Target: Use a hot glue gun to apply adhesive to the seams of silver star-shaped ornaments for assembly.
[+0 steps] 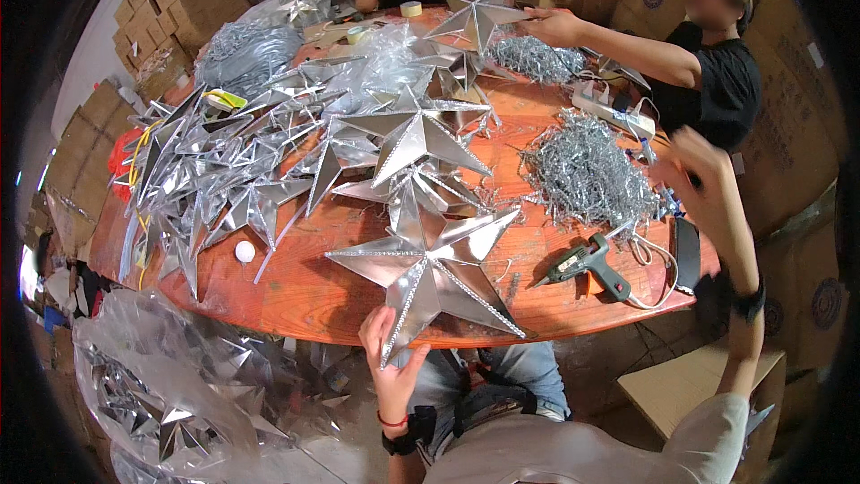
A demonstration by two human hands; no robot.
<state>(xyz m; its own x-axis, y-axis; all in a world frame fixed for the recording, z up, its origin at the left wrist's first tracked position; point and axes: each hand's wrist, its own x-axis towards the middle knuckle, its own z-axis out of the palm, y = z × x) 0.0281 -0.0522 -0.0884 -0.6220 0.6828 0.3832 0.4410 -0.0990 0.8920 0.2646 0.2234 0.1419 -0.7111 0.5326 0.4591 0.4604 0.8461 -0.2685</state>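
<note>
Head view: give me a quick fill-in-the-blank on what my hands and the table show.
1. The left hand grips a lower point of the silver ____.
2. The right hand is raised and holds ____.
3. The glue gun lies on the ____ table.
4. Right of the star, the glue gun's body is ____.

Missing: star; nothing; orange; green
</note>
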